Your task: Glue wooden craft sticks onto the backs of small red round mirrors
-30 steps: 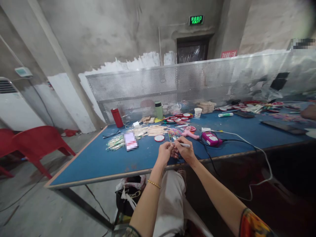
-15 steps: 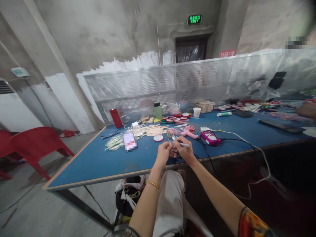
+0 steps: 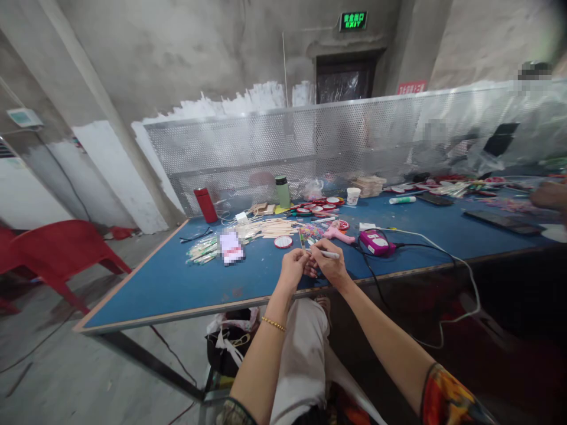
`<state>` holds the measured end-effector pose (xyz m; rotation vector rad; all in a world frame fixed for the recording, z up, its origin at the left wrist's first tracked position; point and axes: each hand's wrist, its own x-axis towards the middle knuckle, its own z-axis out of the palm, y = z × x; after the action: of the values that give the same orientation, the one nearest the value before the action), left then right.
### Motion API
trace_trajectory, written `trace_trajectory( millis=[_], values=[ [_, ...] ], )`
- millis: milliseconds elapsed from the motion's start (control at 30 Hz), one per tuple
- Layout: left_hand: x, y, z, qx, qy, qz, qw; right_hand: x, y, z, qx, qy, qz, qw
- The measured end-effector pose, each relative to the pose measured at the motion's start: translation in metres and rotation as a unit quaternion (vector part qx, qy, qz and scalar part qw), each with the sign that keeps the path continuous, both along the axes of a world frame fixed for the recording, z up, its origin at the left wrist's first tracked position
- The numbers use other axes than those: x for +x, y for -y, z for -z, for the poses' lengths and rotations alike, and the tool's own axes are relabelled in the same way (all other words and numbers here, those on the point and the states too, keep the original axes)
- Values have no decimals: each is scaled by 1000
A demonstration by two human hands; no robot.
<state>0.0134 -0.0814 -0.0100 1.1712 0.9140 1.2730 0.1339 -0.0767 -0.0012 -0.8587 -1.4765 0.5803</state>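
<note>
My right hand [image 3: 328, 264] is closed around a white pen [image 3: 326, 254] that points left toward my left hand. My left hand [image 3: 293, 267] is pinched shut on a small thing I cannot make out, held against the pen's tip. Both hands hover over the near edge of the blue table [image 3: 186, 283]. Just beyond them lie a round red-rimmed disc [image 3: 283, 242], a pile of wooden sticks [image 3: 274, 227], a pink glue gun [image 3: 339, 235] and a magenta box [image 3: 374, 242] with a black cable.
A red bottle [image 3: 205, 205], a green bottle [image 3: 282, 191] and a white cup [image 3: 353, 195] stand near the perforated metal screen [image 3: 274, 147]. Red chairs [image 3: 62, 254] stand at left. Another person's hand [image 3: 549, 195] rests at the table's far right. A bag [image 3: 230, 345] lies under the table.
The view has tilted slightly, so everything sits a little higher in the frame. My hands stay together with the pen in the same grip.
</note>
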Motion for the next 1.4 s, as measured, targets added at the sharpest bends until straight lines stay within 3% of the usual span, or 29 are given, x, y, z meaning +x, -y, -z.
trace_trajectory(
  millis=[1400],
  values=[
    [1, -1, -1, 3, -11, -6, 1000, -2, -1, 0, 7, -2, 3, 1000]
  ],
)
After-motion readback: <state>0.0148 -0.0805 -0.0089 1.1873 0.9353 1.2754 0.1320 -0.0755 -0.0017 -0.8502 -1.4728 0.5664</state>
